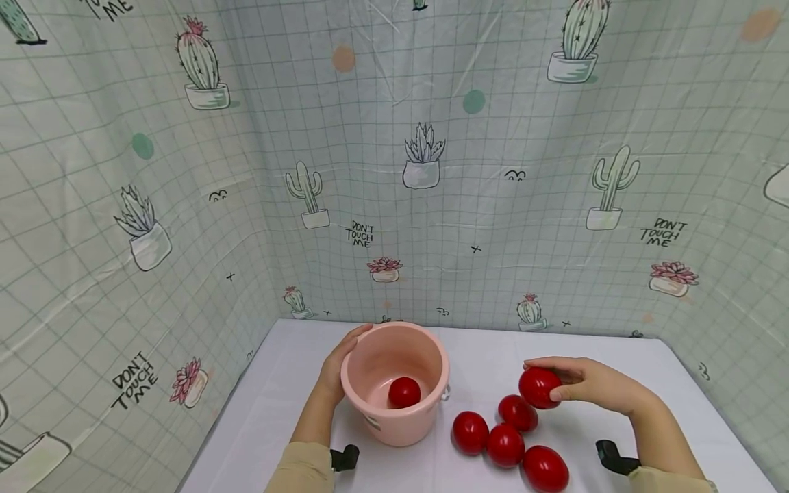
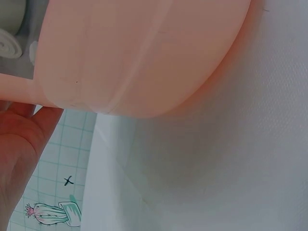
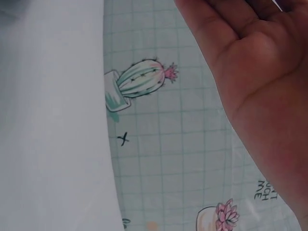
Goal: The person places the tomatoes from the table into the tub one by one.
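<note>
Nearest the head camera, at 6 o'clock on the white surface (image 1: 271, 411), lie four loose red eggs (image 1: 505, 445) in a close cluster — one at the very front edge, two side by side behind it, one further back. No writing shows on any of them.

Just above the cluster, at about 4 o'clock from the bucket, the right hand (image 1: 594, 385) holds a fifth red egg (image 1: 538, 387); its fingers curl over the top and its thumb presses the side, lifting it clear of the others.

Left of centre stands the pink bucket (image 1: 370, 404), upright, with a sixth red egg (image 1: 404, 392) resting on its floor. The left hand (image 1: 340, 366) clasps the bucket at its 9 o'clock side, fingers wrapped round the rim; the left wrist view shows the palm against the pink wall. A small mark sits low on the bucket's front, too small to read.

So: six eggs in all, one bucket.

Open surface lies to the right of the eggs and behind the bucket, up to the far edge.

Beyond, the cactus curtain (image 1: 468, 205) closes in three sides — it reads "DON'T TOUCH ME" in several places.
</note>
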`<state>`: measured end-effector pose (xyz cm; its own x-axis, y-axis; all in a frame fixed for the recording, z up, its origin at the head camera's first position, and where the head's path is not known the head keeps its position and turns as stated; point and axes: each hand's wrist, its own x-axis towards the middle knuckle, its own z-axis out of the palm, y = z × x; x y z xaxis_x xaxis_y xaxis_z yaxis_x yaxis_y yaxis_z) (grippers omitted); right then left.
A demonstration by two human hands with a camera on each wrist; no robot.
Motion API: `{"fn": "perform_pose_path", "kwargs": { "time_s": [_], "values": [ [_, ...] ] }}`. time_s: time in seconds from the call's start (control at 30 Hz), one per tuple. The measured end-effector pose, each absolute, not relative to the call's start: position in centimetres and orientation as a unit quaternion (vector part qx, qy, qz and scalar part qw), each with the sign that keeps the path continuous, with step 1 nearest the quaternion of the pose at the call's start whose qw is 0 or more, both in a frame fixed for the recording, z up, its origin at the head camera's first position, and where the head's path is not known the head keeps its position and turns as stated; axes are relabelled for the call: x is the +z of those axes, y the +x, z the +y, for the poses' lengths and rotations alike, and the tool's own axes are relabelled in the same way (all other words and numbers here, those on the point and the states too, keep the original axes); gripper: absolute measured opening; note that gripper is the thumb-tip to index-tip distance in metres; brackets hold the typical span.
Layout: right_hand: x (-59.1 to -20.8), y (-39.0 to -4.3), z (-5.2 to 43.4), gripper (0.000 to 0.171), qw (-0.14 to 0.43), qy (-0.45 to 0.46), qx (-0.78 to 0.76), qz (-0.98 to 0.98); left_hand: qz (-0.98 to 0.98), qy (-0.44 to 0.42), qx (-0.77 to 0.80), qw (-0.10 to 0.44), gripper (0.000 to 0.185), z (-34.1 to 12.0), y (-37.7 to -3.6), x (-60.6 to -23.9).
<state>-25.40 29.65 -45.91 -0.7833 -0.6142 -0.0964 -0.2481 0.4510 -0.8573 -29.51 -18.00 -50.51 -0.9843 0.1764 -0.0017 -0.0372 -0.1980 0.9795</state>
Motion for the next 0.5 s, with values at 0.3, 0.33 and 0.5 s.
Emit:
{"fn": "perform_pose_path", "kwargs": {
  "time_s": [0.3,0.33,0.5],
  "values": [
    [-43.5,-27.4,28.1,0.050,0.192,-0.275,-0.427,0.840,0.625,0.057,0.775,0.071,0.053,-18.0,-29.5,-50.6],
    [-43.3,-27.6,28.0,0.050,0.190,-0.277,-0.426,0.840,0.626,0.059,0.774,0.071,0.054,-18.0,-29.5,-50.6],
    [-42.3,-28.4,27.0,0.050,0.191,-0.282,-0.427,0.838,0.627,0.063,0.774,0.071,0.054,-18.0,-29.5,-50.5]
  ]
}}
